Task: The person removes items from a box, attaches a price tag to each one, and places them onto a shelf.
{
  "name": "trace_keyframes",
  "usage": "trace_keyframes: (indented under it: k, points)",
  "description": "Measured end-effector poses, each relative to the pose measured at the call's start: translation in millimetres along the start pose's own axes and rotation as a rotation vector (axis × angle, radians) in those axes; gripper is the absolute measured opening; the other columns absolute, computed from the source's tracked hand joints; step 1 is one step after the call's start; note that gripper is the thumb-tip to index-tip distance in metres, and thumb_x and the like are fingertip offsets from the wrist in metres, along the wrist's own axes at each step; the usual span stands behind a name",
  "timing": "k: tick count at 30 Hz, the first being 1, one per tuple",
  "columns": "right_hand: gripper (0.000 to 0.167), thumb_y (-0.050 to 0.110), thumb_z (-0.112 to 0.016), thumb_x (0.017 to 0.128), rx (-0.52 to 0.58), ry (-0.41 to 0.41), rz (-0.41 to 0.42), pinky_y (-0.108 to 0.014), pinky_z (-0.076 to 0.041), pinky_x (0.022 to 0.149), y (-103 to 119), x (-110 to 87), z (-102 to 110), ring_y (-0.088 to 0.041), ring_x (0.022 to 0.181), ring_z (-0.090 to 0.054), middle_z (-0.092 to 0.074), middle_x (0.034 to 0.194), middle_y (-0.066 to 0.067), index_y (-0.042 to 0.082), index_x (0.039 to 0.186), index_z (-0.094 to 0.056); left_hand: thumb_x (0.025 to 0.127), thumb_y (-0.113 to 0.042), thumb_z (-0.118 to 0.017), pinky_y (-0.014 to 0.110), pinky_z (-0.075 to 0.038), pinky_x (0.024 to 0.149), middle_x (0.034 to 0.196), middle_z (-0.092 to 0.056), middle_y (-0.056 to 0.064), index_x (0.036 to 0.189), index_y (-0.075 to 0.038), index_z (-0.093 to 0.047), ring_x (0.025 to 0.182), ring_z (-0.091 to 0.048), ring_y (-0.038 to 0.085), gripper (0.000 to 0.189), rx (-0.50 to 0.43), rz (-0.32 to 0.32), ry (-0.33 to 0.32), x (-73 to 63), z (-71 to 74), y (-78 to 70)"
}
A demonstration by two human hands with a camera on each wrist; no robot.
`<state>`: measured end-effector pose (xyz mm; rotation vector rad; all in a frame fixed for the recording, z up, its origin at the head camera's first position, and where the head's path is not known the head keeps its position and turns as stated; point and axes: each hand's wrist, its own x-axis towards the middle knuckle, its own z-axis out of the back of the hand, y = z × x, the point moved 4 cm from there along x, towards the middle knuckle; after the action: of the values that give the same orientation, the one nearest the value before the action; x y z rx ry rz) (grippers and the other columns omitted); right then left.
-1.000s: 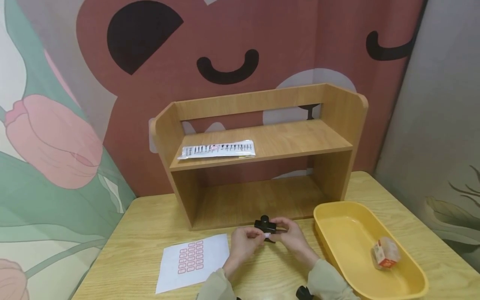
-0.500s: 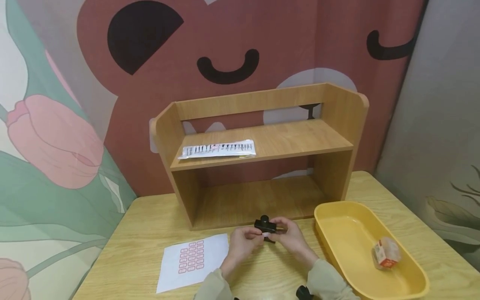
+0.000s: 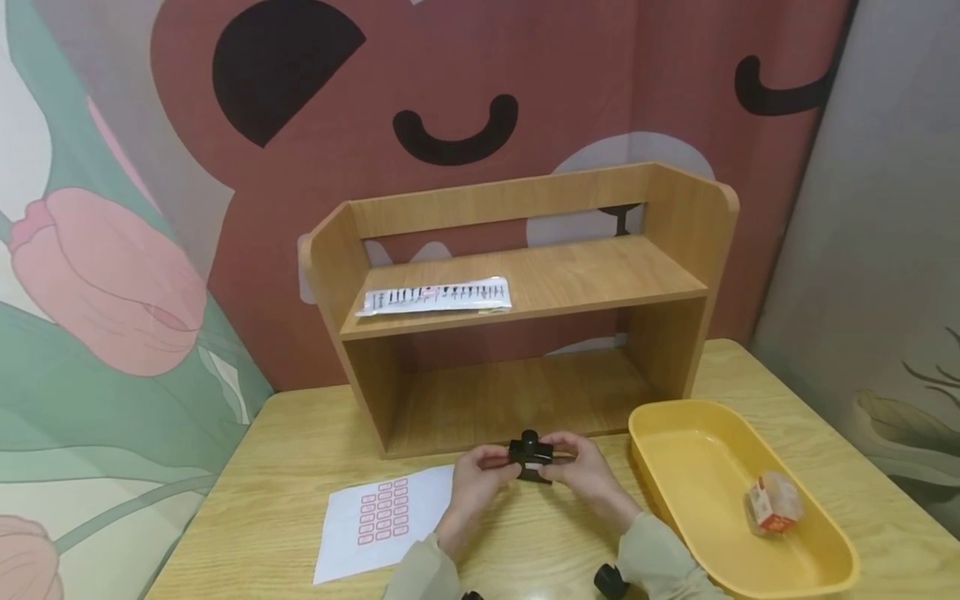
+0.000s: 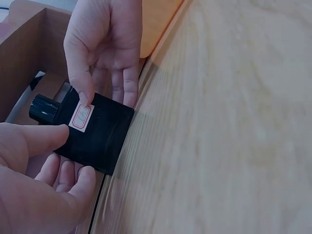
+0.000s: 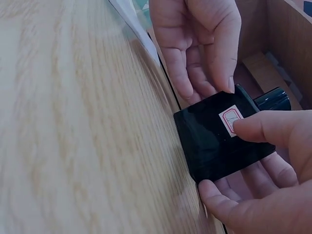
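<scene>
A black, flat-sided perfume bottle [image 3: 531, 454] with a round black cap [image 4: 45, 108] stands upright at the front edge of the shelf's floor. On its front face sits a small white label [image 4: 81, 117] with a red border and handwriting. My left hand [image 3: 478, 487] holds the bottle's left side, thumb at the edge of the front face and fingers at the side and behind. From the other side my right hand [image 3: 588, 479] grips it, its thumb [image 5: 248, 126] pressing on the label's edge and its fingers partly hidden behind the glass.
A sheet of red-framed labels [image 3: 386, 525] lies left of my hands. At right stands a yellow tray [image 3: 693, 492] holding a clear package with a red-and-white label [image 3: 774, 503]. The wooden shelf [image 3: 525, 267] behind carries a flat white packet [image 3: 435, 297] on its upper board.
Earlier, my left fingers pinched the white label at the bottle's front. Now the label lies flat on the face, and my left hand has shifted to the bottle's left side.
</scene>
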<state>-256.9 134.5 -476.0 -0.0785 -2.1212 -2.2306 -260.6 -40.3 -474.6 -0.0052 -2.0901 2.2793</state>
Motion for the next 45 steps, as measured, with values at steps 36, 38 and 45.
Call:
trace_keyframes:
  k: [36, 38, 45]
  points:
    - [0.043, -0.012, -0.075, 0.069, 0.053, -0.024, -0.059, -0.032, -0.053, 0.075, 1, -1.0, 0, -0.033, 0.096, -0.064, -0.058, 0.114, -0.023, -0.008, 0.11, -0.06, 0.084, -0.002, -0.07, 0.02, -0.05, 0.067, 0.087, -0.068, 0.004, 0.104, 0.007, -0.062, 0.076, -0.061, 0.006, 0.022, -0.108, -0.139, -0.291, 11.8, 87.6, -85.8]
    - [0.042, -0.012, -0.075, 0.07, 0.052, -0.033, -0.062, -0.032, -0.053, 0.074, 1, -0.9, 1, -0.034, 0.096, -0.064, -0.058, 0.114, -0.023, -0.008, 0.109, -0.06, 0.087, -0.003, -0.068, 0.019, -0.051, 0.067, 0.086, -0.065, 0.001, 0.105, 0.005, -0.06, 0.077, -0.059, 0.006, 0.022, -0.148, -0.143, -0.331, 13.0, 107.1, -101.8]
    - [0.043, -0.013, -0.074, 0.07, 0.062, -0.036, -0.062, -0.03, -0.053, 0.073, 0, -2.2, 0, -0.034, 0.095, -0.065, -0.058, 0.114, -0.024, -0.011, 0.11, -0.06, 0.088, -0.005, -0.068, 0.018, -0.05, 0.068, 0.084, -0.058, -0.004, 0.103, -0.002, -0.053, 0.074, -0.056, 0.005, 0.021, -0.323, -0.175, -0.543, 12.2, 158.9, -131.5]
